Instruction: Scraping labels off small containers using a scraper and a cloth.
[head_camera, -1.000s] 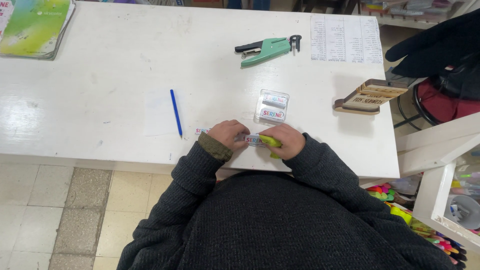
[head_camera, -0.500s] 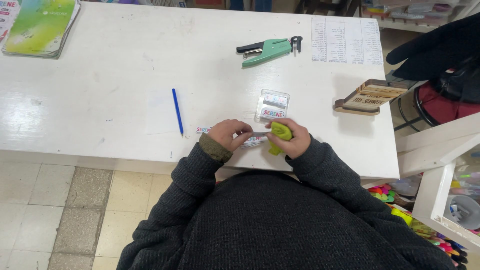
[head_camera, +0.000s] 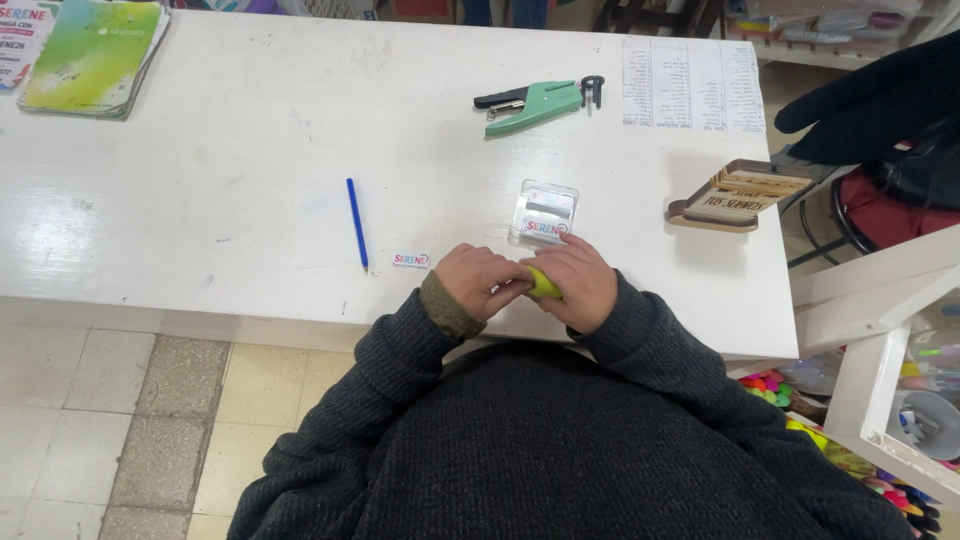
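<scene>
My right hand (head_camera: 580, 285) is curled around a small yellow-green object (head_camera: 543, 284) at the near edge of the white table (head_camera: 200, 220). My left hand (head_camera: 478, 281) meets it from the left, fingertips pinching at the same object. Both hands rest close together on the tabletop. Just beyond them lies a small clear plastic box (head_camera: 544, 212) with a printed label inside. A small white printed sticker (head_camera: 411, 260) lies to the left of my left hand. What the object is exactly stays hidden by my fingers.
A blue pen (head_camera: 357, 222) lies on a white paper slip left of my hands. A green plier stapler (head_camera: 530, 104) and a printed sheet (head_camera: 692, 85) sit at the far side. A wooden box (head_camera: 738, 195) stands at right, booklets (head_camera: 90, 55) at far left.
My right hand turned the yellow-green object from upright down into its palm, and both hands closed in together around it. Nothing else on the table moved.
</scene>
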